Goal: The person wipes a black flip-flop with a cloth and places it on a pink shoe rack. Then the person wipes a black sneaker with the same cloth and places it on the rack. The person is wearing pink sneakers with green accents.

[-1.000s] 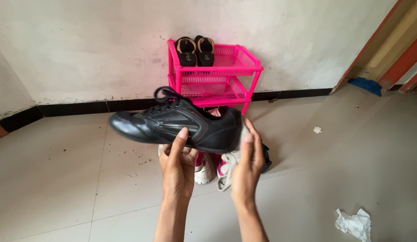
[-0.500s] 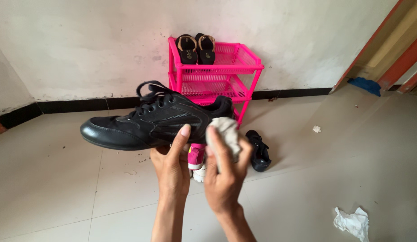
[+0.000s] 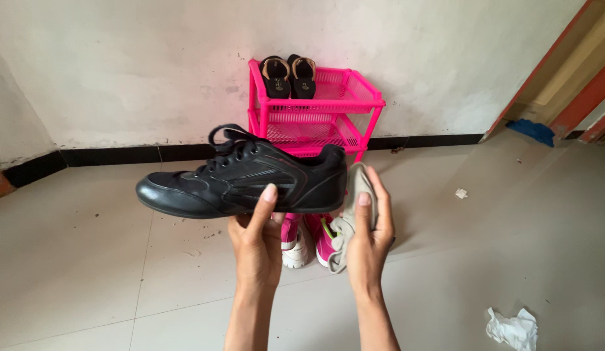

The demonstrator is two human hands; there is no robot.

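1. Pale floor tiles (image 3: 68, 260) are seen running to a scuffed white wall (image 3: 120, 65), which is edged at its foot by a black skirting strip (image 3: 107, 156).
2. A black lace-up shoe (image 3: 244, 179) is held up in the air on its side, toe toward the left, heel toward the right, above the floor and in front of a pink plastic rack (image 3: 315, 107).
3. The shoe is gripped from below by the left hand (image 3: 257, 250): the thumb is pressed against its side near the middle, while the other fingers are hidden behind the sole.
4. A crumpled grey-beige cloth (image 3: 351, 214) is pinched in the right hand (image 3: 371, 240), with the fingers closed around it; the cloth is held just beside the heel of the shoe, and whether it touches the heel cannot be told.
5. A pair of black-and-tan sandals (image 3: 289, 75) is stood on the left end of the rack's top shelf.
6. Pink-and-white sneakers (image 3: 306, 237) are seen on the floor at the rack's foot, partly hidden behind both hands.
7. A crumpled white paper (image 3: 510, 328) lies near the lower right corner of the floor, a small white scrap (image 3: 461, 193) lies farther back, and a blue cloth (image 3: 531, 130) lies by the doorway at the right.
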